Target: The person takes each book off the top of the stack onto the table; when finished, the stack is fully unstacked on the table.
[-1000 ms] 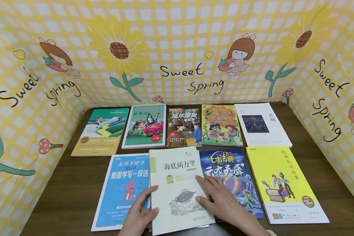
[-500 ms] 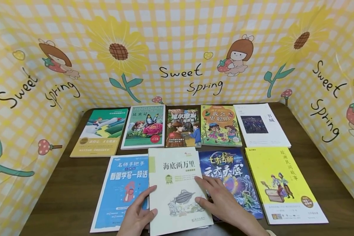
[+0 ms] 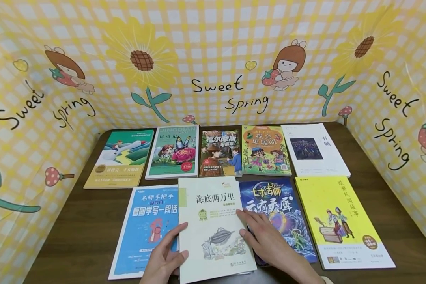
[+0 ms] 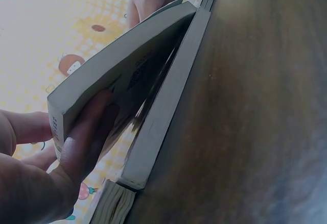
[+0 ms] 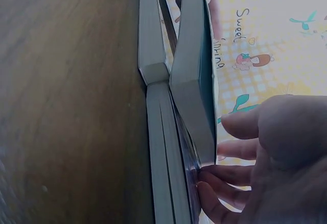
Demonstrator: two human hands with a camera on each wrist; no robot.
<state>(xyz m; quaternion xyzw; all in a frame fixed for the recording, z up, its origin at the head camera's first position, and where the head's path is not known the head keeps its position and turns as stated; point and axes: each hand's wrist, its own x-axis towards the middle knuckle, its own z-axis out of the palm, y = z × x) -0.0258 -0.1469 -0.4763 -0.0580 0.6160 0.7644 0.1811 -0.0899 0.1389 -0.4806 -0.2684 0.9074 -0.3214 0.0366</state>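
Observation:
A pale cream-white book (image 3: 216, 244) with a grey submarine drawing is held at the front middle. My left hand (image 3: 167, 256) grips its left edge; in the left wrist view a finger (image 4: 87, 127) reaches underneath. That side is lifted, leaving a wedge-shaped gap above another thick book (image 4: 168, 91). My right hand (image 3: 269, 240) lies at the right edge, its fingers relaxed. In the right wrist view its thumb (image 5: 240, 124) is beside the cover and lower fingertips touch the dark blue book (image 3: 291, 221). The lower book's cover is mostly hidden.
A blue book (image 3: 145, 232) lies left, partly covered; a yellow book (image 3: 337, 213) lies right. Behind are a green-and-gold book (image 3: 122, 157), a butterfly book (image 3: 174, 152), a detective book (image 3: 220, 154), an orange-green book (image 3: 266, 150) and a white book (image 3: 316, 150). Checked cloth (image 3: 213, 59) surrounds the brown table (image 3: 74, 225).
My right thumb has slid slightly right, off the cover toward the book's edge. The left hand and the cream-white book stay almost where they were.

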